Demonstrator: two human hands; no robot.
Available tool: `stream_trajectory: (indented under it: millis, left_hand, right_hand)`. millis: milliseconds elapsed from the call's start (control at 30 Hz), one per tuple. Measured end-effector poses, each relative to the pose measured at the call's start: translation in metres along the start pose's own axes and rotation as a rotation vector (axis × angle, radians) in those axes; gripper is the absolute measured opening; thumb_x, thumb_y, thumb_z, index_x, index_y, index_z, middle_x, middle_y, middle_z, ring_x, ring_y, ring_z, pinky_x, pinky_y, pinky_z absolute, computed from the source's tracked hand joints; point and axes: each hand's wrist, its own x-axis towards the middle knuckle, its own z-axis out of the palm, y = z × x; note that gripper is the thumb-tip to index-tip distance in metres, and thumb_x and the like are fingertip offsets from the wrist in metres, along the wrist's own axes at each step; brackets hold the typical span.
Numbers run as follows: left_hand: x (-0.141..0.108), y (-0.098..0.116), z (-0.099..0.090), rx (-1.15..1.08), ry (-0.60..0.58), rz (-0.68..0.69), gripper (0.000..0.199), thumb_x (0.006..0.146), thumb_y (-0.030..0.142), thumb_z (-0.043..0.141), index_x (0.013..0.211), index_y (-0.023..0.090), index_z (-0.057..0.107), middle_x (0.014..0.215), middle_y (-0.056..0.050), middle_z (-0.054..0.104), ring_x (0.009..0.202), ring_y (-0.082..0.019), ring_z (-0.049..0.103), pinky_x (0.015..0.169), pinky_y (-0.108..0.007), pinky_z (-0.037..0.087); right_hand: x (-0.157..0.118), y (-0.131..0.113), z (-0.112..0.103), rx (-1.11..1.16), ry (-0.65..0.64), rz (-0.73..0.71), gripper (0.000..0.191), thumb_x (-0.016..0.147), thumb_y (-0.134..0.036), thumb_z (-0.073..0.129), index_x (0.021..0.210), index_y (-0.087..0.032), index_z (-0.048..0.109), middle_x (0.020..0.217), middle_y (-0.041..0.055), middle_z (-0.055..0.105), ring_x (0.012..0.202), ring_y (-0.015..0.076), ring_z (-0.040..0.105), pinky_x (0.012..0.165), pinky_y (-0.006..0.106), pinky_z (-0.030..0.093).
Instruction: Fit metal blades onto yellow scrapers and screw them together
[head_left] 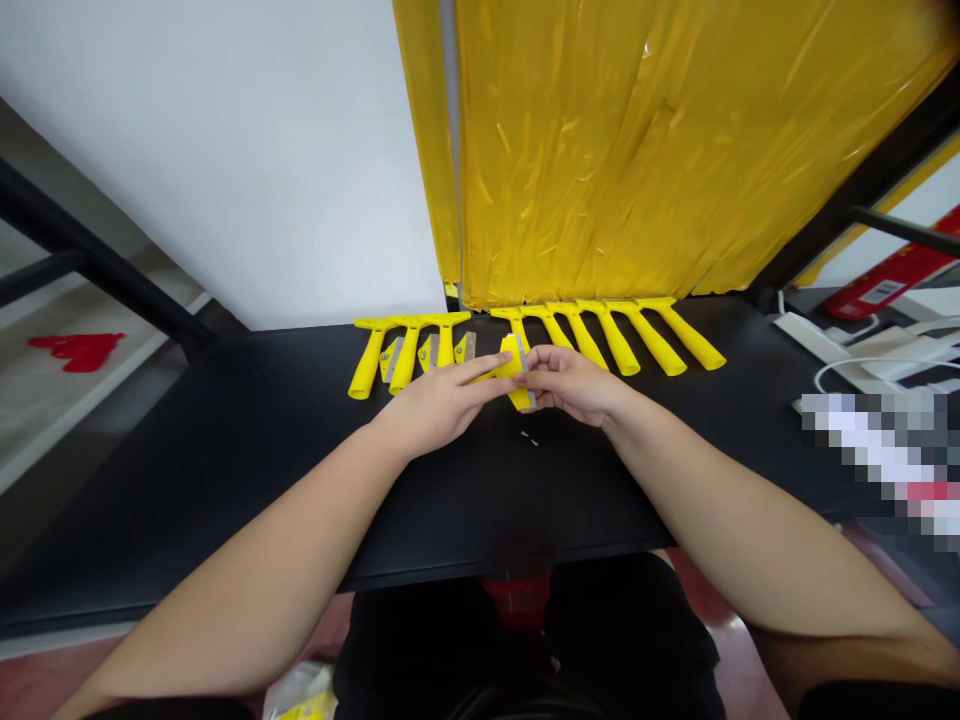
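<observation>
A black tabletop (pixel 225 480) runs below a yellow plastic sheet (pixel 622 150), with yellow-handled scrapers (pixel 652 335) laid in a row against it and loose steel blades (pixel 465 347) among them. The right hand (pixel 570 385) is curled, pinching one yellow scraper (pixel 514 368) near its head; the left hand (pixel 442 395) lies flatter against it, though whether it grips is unclear. Fingertips do best on the plastic, clear of the edge of the grey blade (pixel 527 375) — how that blade seats is hidden by the hands. Tiny pale bits (pixel 529 438) on the table are too small to identify.
</observation>
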Motion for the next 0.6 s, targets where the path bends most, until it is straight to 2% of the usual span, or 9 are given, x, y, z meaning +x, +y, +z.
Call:
stream_trajectory:
  millis: [100,333,600]
  left_hand:
    - [-0.0011,-0.0011,0.0004,0.033,-0.014,0.019,0.04,0.106,0.015,0.052,0.139,0.033,0.069,0.161,-0.006,0.058,0.136,-0.027,0.067,0.108,-0.049,0.062]
    - [-0.0003,-0.0007,-0.0012,0.042,-0.02,0.049,0.036,0.106,0.015,0.053,0.132,0.029,0.073,0.165,-0.01,0.052,0.138,-0.029,0.066,0.102,-0.047,0.064]
    - [0.0021,0.0019,-0.0029,-0.022,0.014,0.048,0.033,0.106,0.014,0.052,0.127,0.027,0.073,0.164,-0.009,0.055,0.136,-0.028,0.067,0.108,-0.051,0.061]
  right_hand:
    - [0.0004,0.0009,-0.0015,0.007,-0.008,0.004,0.04,0.07,-0.029,0.098,0.082,-0.021,0.061,0.063,-0.0068,0.062,0.058,0.0099,0.061,0.07,0.033,0.067]
    - [-0.0016,-0.0009,-0.0017,0.002,-0.023,-0.006,0.045,0.067,-0.028,0.1,0.083,-0.021,0.058,0.071,-0.0041,0.069,0.06,0.0101,0.063,0.068,0.031,0.065]
    - [-0.0045,-0.0007,-0.0013,-0.026,-0.01,-0.038,0.043,0.07,-0.031,0.098,0.085,-0.022,0.059,0.078,-0.0016,0.073,0.065,0.0127,0.068,0.068,0.031,0.064]
